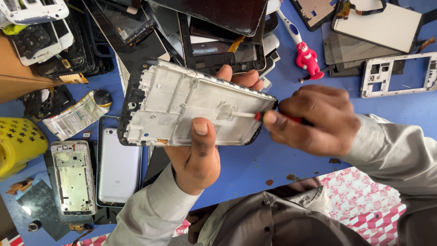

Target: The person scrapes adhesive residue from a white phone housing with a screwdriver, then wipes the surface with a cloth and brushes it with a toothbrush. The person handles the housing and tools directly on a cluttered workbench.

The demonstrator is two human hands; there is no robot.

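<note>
While both hands work above it, the scene reads like this:

- Blue counter fills the view, strewn with phone parts.
- Pile of dark screens lies at the top, behind the hands.
- Phone frame, silver inside with a black rim, is held above the counter at centre, tilted, its inner side up.
- Left hand grips the frame from below: thumb pressed on its near edge, fingers wrapped round the far edge.
- Right hand is closed on a screwdriver with a red handle; its metal shaft lies across the frame's inside, tip touching the plate near the middle.
- White phone back lies flat at lower left, beside a bare silver frame.
- Yellow container with black stars sits at the left edge.
- White frame rests at upper right.
- Red toy figure lies right of the pile, near a toothbrush.
</note>
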